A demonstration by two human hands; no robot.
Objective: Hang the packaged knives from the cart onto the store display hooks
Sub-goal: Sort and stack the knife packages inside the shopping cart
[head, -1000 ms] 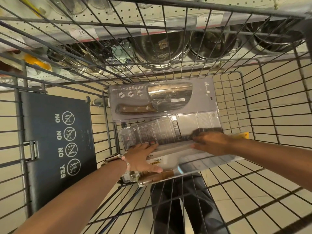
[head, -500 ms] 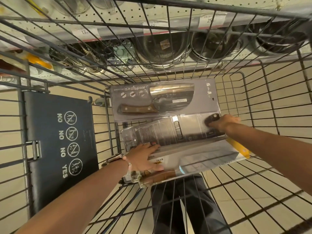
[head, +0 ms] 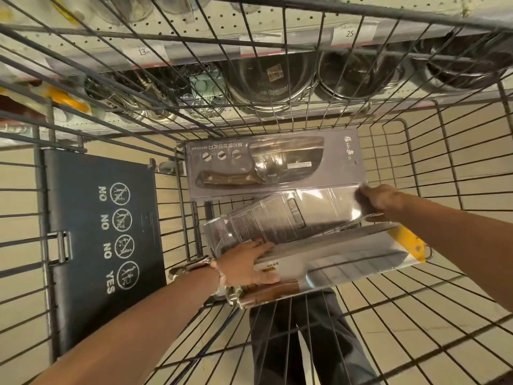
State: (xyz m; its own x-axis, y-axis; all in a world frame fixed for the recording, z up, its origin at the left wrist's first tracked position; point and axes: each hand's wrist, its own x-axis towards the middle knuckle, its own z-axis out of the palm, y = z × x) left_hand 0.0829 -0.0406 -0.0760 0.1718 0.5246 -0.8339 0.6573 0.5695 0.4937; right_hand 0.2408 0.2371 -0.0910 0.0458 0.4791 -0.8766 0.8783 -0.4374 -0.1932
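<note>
Store aisle, wire cart (head: 416,168). Right hand (head: 379,200) grips pack (head: 277,218) far end; left hand (head: 247,263) flat on near end.

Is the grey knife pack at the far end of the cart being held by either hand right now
No, the grey knife pack lies untouched in the cart, while the left hand and right hand are on the nearer packages.

This is a shop aisle for kitchenware. A grey wire shopping cart (head: 416,168) with a dark plastic child-seat flap printed with NO and YES pictograms (head: 102,240) stands before a pale pegboard shelf (head: 194,20) carrying numbered price tags (head: 350,33) and stacked steel bowls and mesh colanders (head: 272,76).
</note>
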